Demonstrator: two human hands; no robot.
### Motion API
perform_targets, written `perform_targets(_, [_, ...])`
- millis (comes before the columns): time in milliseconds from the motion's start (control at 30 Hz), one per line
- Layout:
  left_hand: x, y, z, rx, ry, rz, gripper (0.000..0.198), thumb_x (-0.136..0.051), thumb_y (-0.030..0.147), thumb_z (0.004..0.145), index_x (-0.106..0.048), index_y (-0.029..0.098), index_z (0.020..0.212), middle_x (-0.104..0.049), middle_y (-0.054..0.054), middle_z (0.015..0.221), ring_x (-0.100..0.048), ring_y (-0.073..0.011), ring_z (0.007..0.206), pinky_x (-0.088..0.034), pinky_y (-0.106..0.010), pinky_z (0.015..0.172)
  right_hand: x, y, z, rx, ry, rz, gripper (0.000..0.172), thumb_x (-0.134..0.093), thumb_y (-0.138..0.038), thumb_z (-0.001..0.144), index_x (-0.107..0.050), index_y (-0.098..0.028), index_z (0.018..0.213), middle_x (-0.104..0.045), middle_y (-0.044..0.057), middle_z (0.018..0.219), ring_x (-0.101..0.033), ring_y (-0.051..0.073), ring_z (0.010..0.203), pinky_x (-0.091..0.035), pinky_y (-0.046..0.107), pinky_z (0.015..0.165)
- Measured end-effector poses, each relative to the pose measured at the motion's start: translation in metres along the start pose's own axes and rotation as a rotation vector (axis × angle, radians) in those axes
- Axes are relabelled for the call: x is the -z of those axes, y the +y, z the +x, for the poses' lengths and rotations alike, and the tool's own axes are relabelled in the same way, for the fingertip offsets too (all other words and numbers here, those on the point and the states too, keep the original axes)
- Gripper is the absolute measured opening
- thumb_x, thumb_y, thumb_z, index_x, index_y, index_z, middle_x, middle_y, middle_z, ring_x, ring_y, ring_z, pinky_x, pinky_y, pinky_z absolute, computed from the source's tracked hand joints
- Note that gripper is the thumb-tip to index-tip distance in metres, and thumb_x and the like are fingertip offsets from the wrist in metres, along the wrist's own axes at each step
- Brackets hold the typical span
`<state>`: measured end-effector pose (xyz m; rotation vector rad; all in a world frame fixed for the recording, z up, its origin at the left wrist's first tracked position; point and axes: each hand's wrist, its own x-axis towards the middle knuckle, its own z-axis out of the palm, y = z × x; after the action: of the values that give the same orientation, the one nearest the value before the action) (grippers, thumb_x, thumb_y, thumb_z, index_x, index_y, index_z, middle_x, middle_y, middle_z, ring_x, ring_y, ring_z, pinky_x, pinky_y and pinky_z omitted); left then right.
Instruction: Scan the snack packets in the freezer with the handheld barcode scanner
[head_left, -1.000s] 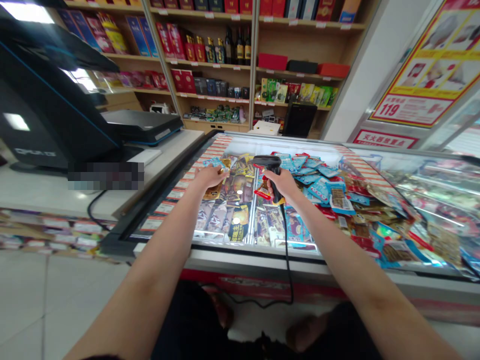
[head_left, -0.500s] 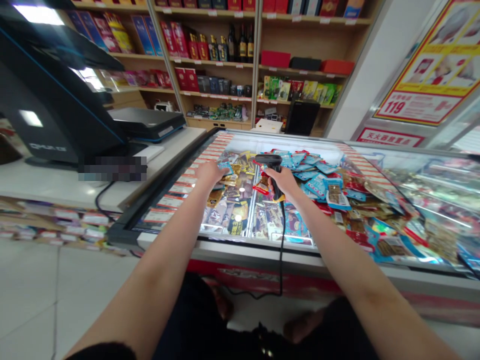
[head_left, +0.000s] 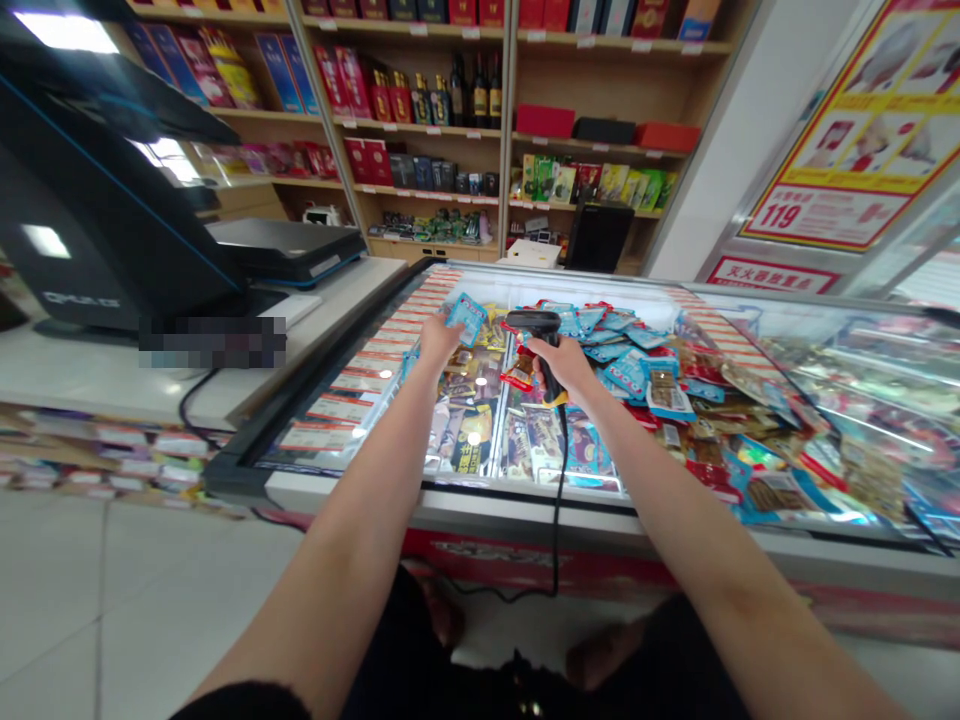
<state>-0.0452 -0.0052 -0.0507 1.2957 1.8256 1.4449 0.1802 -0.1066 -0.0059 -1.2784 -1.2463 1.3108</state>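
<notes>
A glass-topped shop freezer [head_left: 337,495] is heaped with snack packets [head_left: 720,420]; a light, limp blue sachet [head_left: 466,318] is pinched at its lower edge by the left hand [head_left: 439,340], a stiff corded barcode scanner [head_left: 534,322] clasped by its handle in the closed right hand [head_left: 568,365].

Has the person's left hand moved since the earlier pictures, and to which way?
Yes. The left hand, holding a blue packet, has moved farther from the freezer's left rim, toward the freezer's middle.
</notes>
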Motion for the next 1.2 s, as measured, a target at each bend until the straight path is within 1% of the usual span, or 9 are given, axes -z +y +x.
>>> perform_targets(67, [-0.011,0.008,-0.008,0.109,-0.024,-0.219,0.016,-0.073,0.015,0.07,-0.058,0.02,0.069,-0.065,-0.003,0.067,-0.074,-0.025,0.082,-0.059,-0.033,0.075,0.001,0.0,0.001,0.009,-0.006,0.012,0.029,-0.065,-0.022,0.096,-0.052,-0.022,0.07,-0.055,-0.002,0.045,-0.046,0.012,0.033,-0.041,0.024,0.035])
perform_targets(133, [-0.019,0.015,-0.015,0.204,-0.052,-0.419,0.021,-0.076,0.013,0.069,-0.056,0.019,0.073,-0.065,-0.001,0.07,-0.071,-0.0191,0.075,-0.061,-0.031,0.072,0.002,0.001,0.002,0.022,-0.012,0.015,0.029,-0.065,-0.022,0.096,-0.052,-0.022,0.07,-0.055,-0.002,0.045,-0.046,0.012,0.033,-0.041,0.023,0.035])
perform_targets(233, [-0.023,0.022,-0.022,0.276,-0.048,-0.561,0.029,-0.078,0.008,0.067,-0.052,0.019,0.073,-0.066,0.0,0.073,-0.069,-0.0144,0.073,-0.062,-0.029,0.073,0.003,0.003,0.005,0.037,-0.013,0.007,0.031,-0.065,-0.022,0.096,-0.052,-0.022,0.068,-0.055,-0.002,0.045,-0.046,0.011,0.033,-0.04,0.023,0.035])
perform_targets(433, [-0.016,0.02,-0.026,0.269,-0.112,-0.626,0.026,-0.08,0.012,0.075,-0.054,0.018,0.074,-0.064,0.001,0.073,-0.068,-0.0124,0.076,-0.062,-0.027,0.075,0.006,0.009,0.006,0.069,-0.078,-0.011,0.032,-0.064,-0.022,0.095,-0.052,-0.022,0.065,-0.055,-0.002,0.044,-0.045,0.012,0.033,-0.039,0.024,0.034])
perform_targets(600, [-0.016,0.015,-0.028,0.231,-0.055,-0.612,0.027,-0.077,0.013,0.077,-0.052,0.019,0.067,-0.058,0.004,0.066,-0.059,-0.0088,0.064,-0.053,-0.02,0.067,0.006,0.011,0.004,0.096,-0.123,-0.053,0.033,-0.066,-0.024,0.093,-0.051,-0.023,0.064,-0.055,-0.002,0.044,-0.047,0.012,0.032,-0.041,0.023,0.035])
perform_targets(733, [-0.017,0.015,-0.028,0.192,0.009,-0.618,0.035,-0.079,0.012,0.075,-0.048,0.02,0.061,-0.049,0.007,0.059,-0.052,-0.0083,0.058,-0.045,-0.021,0.063,0.006,0.015,0.006,0.126,-0.124,-0.078,0.033,-0.065,-0.023,0.093,-0.051,-0.023,0.063,-0.056,-0.002,0.045,-0.048,0.012,0.032,-0.04,0.024,0.034])
perform_targets(900, [-0.016,0.017,-0.027,0.198,0.02,-0.629,0.032,-0.081,0.014,0.074,-0.051,0.019,0.063,-0.054,0.006,0.061,-0.054,-0.0082,0.061,-0.045,-0.02,0.064,0.007,0.018,0.009,0.139,-0.133,-0.106,0.036,-0.066,-0.028,0.092,-0.051,-0.023,0.06,-0.055,-0.001,0.044,-0.047,0.012,0.033,-0.04,0.024,0.036])
perform_targets(1067, [-0.017,0.016,-0.026,0.204,0.057,-0.635,0.028,-0.077,0.012,0.075,-0.051,0.019,0.065,-0.052,0.007,0.062,-0.053,-0.0068,0.06,-0.047,-0.019,0.064,0.008,0.017,0.008,0.137,-0.153,-0.114,0.04,-0.063,-0.027,0.094,-0.05,-0.023,0.057,-0.053,0.0,0.042,-0.047,0.012,0.032,-0.04,0.024,0.037])
perform_targets(1200, [-0.017,0.016,-0.026,0.21,0.055,-0.622,0.028,-0.078,0.011,0.074,-0.053,0.019,0.065,-0.052,0.007,0.062,-0.054,-0.0071,0.06,-0.049,-0.019,0.064,0.006,0.013,0.004,0.12,-0.146,-0.107,0.038,-0.062,-0.024,0.094,-0.05,-0.023,0.058,-0.054,0.0,0.042,-0.046,0.012,0.031,-0.039,0.024,0.036])
